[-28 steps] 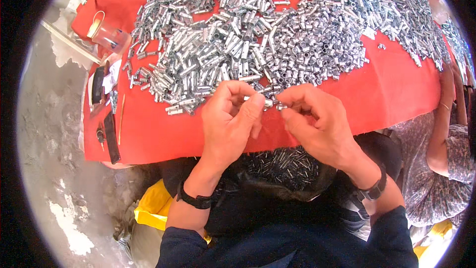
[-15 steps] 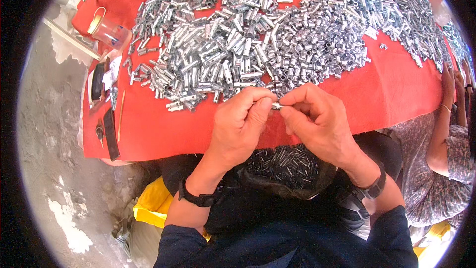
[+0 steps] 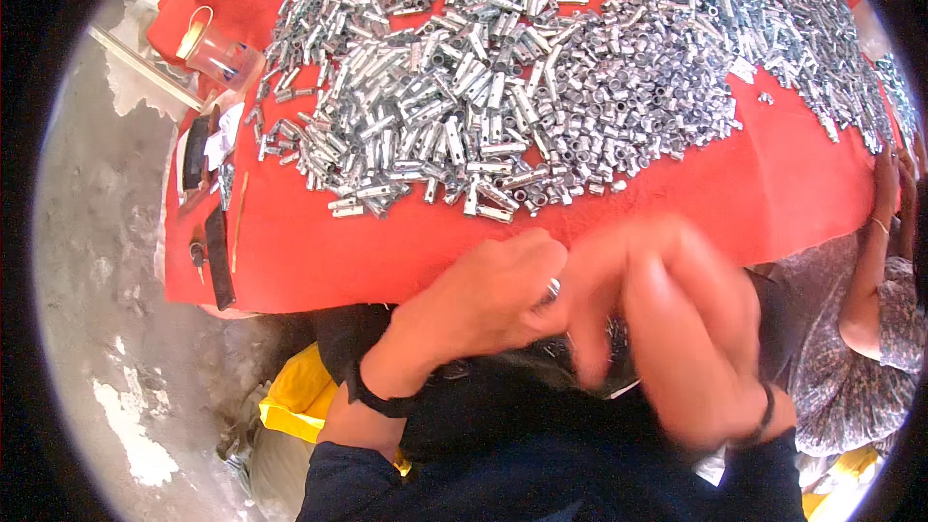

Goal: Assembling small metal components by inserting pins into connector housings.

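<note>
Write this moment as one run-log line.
left hand: curled, silver object showing | right hand: blurred | metal parts: heaped on red cloth

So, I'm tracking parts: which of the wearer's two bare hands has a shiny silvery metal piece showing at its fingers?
The curled left bare hand: the small silvery metal piece shows at its fingers; the blurred right bare hand shows none.

Right bare hand (image 3: pixel 672 304) motion-blurred; cannot tell whether anything held. Small shiny silver metal piece (image 3: pixel 553 291) in left bare hand (image 3: pixel 488 295): mostly covered by fingers, exact shape too small to tell. Black container in lap (image 3: pixel 532 356) largely hidden behind hands. Heap of silver metal tubes (image 3: pixel 416 126) cut by top edge. Clear plastic jar (image 3: pixel 222 60): contents unclear.
</note>
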### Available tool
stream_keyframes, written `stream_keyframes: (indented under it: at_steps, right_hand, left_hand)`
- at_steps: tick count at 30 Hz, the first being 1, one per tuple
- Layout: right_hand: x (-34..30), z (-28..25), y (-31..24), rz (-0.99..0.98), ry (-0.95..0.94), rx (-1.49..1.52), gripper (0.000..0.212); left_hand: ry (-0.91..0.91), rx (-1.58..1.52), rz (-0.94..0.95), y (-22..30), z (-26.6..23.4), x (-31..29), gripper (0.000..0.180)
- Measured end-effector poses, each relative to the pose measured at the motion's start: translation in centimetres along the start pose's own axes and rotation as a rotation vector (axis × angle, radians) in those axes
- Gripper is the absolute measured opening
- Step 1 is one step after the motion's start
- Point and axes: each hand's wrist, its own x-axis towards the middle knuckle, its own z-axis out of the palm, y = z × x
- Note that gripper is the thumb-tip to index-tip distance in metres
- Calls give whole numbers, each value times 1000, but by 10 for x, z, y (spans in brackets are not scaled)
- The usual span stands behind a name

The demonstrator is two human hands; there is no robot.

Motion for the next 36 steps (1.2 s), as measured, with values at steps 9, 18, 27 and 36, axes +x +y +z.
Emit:
stream_keyframes:
  at_steps: [9,18,27,36]
  right_hand:
    - [-52,64,-24,254,-257,987,33]
    - [-53,58,11,-252,-384,552,31]
    - [29,-15,25,-308,-132,-958,21]
    - [40,-71,72,-210,72,-1480,14]
  left_hand:
    - [55,373,-27,12,-5,15,34]
    - [188,717,-108,-2,-14,31,31]
    - [111,681,-211,-15,-23,31,25]
    - [229,551,-100,-7,-18,30,24]
